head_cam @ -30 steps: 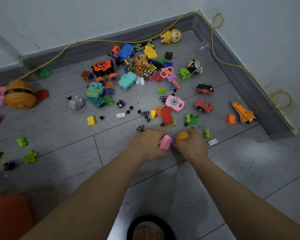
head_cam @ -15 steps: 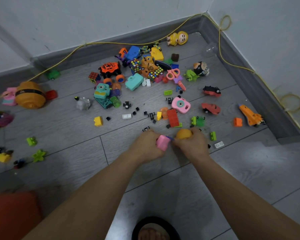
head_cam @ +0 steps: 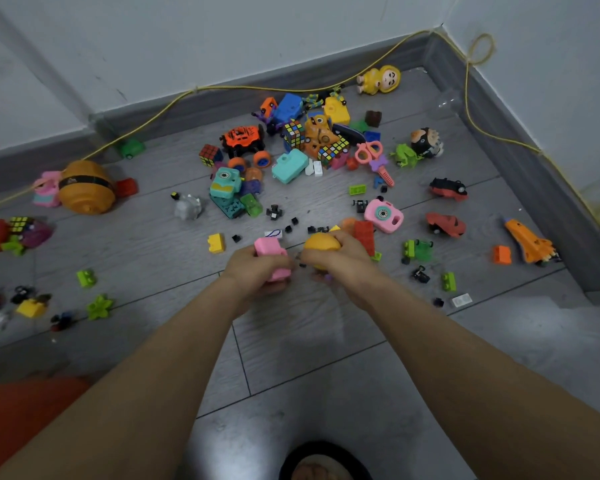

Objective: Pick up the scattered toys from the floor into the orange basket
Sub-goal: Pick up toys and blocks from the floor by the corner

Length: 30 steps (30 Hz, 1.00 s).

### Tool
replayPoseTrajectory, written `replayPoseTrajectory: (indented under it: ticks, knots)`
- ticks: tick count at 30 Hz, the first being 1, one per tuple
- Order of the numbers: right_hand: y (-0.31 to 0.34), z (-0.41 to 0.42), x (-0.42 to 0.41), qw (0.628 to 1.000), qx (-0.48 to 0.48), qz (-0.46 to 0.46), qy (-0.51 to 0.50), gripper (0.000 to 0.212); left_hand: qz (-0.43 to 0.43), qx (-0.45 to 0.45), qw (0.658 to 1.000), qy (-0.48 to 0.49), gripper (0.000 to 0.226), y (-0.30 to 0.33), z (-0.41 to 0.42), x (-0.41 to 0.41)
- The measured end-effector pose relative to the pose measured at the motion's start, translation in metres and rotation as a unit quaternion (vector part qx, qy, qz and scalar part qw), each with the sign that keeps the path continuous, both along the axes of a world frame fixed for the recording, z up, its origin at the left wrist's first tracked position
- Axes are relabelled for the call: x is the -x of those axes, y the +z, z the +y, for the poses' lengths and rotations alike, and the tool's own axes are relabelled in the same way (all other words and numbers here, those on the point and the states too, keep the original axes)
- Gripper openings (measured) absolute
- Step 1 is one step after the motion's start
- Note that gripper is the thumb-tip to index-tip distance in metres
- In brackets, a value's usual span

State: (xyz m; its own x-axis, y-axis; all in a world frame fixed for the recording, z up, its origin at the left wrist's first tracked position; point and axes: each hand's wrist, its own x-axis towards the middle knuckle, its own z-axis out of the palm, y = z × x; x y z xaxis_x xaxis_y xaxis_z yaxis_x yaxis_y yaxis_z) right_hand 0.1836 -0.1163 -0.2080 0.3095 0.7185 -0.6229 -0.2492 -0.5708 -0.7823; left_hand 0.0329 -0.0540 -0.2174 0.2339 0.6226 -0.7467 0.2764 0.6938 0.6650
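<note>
My left hand (head_cam: 257, 275) grips a pink block toy (head_cam: 270, 252), and my right hand (head_cam: 343, 263) grips an orange round toy (head_cam: 321, 242). Both hands are close together above the grey floor, just in front of the toy pile. Scattered beyond them lie a pink toy camera (head_cam: 383, 214), a red brick (head_cam: 364, 233), a yellow brick (head_cam: 216, 243), a teal camera (head_cam: 290, 165) and an orange truck (head_cam: 243, 138). The orange basket (head_cam: 21, 417) shows only as a blurred orange edge at the bottom left.
Two walls meet at the far right corner, with a yellow cord (head_cam: 187, 93) running along the skirting. An orange shuttle (head_cam: 529, 242) lies near the right wall. A big orange round toy (head_cam: 85, 187) and small bricks sit at left. My foot (head_cam: 321, 467) is at the bottom.
Both hands have lifted a little and drawn back with their toys; the pink block now shows more fully in the left hand. The camera has tilted, shifting the pile.
</note>
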Motion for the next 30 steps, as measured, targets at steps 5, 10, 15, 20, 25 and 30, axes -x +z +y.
replayPoseTrajectory:
  ticks: [5, 10, 15, 20, 25, 30]
  knots:
    - [-0.013, 0.003, 0.007, 0.998, 0.007, 0.054, 0.01, 0.053, -0.028, 0.024, 0.999, 0.032, 0.041, -0.002, 0.002, -0.006]
    - [-0.017, -0.003, 0.006, 0.972, -0.021, 0.232, 0.014, 0.028, -0.075, 0.051, 0.996, 0.013, 0.039, -0.003, 0.003, 0.002]
    - [-0.006, 0.0, 0.017, 0.957, -0.026, 0.289, 0.021, 0.007, -0.101, 0.059, 0.993, 0.013, 0.034, 0.003, 0.001, 0.013]
    - [0.03, 0.015, 0.042, 0.948, -0.029, 0.316, -0.007, 0.014, -0.127, 0.055, 0.99, 0.039, 0.018, 0.04, 0.013, 0.04]
    - [0.101, 0.052, 0.101, 0.937, -0.088, 0.334, 0.051, 0.012, -0.148, -0.012, 0.988, 0.039, 0.02, 0.118, 0.043, 0.107]
    - [0.204, 0.086, 0.2, 0.923, -0.168, 0.318, 0.136, 0.024, -0.15, -0.115, 0.981, 0.047, 0.018, 0.233, 0.056, 0.211]
